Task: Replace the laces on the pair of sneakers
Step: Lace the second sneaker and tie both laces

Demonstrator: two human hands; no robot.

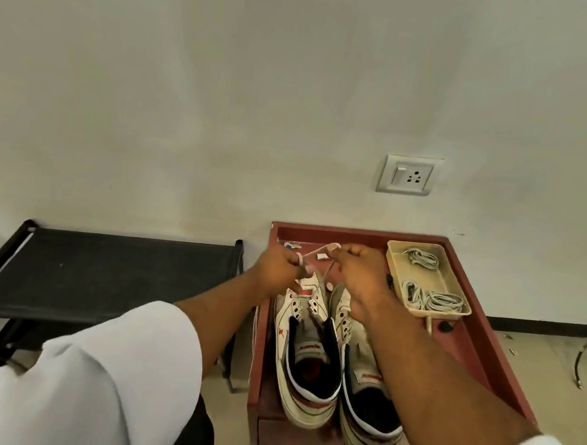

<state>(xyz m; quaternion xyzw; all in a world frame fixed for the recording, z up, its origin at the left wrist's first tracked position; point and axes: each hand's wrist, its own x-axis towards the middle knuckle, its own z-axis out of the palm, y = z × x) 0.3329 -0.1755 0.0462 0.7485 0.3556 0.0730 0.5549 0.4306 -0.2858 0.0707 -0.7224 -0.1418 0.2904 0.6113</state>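
Head | left grip [278, 270] pinches lace [318, 251] | right grip [360, 272] pinches lace | above 2 sneakers [307, 358]

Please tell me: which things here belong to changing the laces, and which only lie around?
Job: left hand and right hand pinching a lace; two sneakers; beige tray of laces.

Lying about: black folding stool, wall socket, cable on floor.

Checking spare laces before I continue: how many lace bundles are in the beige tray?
2: one bundle at the tray's far end, one larger bundle at its near end. More may lie hidden underneath.
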